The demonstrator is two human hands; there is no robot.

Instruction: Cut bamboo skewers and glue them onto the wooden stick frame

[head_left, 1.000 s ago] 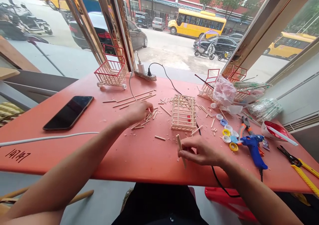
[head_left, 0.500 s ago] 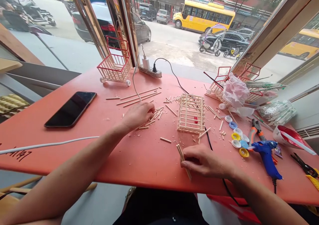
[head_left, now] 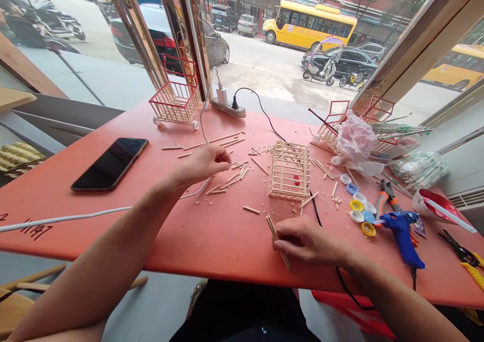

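Observation:
My right hand (head_left: 310,238) is closed round a few pale wooden sticks (head_left: 271,229), held upright at a tilt near the table's front edge. Over the left part of the loose stick pile (head_left: 242,172) is my left hand (head_left: 207,161), its fingers bent together at the tips; whether something small is between them I cannot make out. A basket-like frame of sticks (head_left: 290,173) lies on the table between and beyond my hands, with a small red piece inside. One short stick (head_left: 251,210) lies apart, left of my right hand.
On the red table (head_left: 181,246) are a phone (head_left: 109,164), power strip (head_left: 229,109), small red-rimmed cart (head_left: 176,97), bottle caps (head_left: 357,205), pliers (head_left: 385,195), blue glue gun (head_left: 403,231), scissors (head_left: 459,248) and a pink plastic bag (head_left: 357,136). Cables cross the tabletop.
My left hand has moved slightly left and away from me, off the stick pile, uncovering more sticks. My right hand has stayed nearly in place with its sticks.

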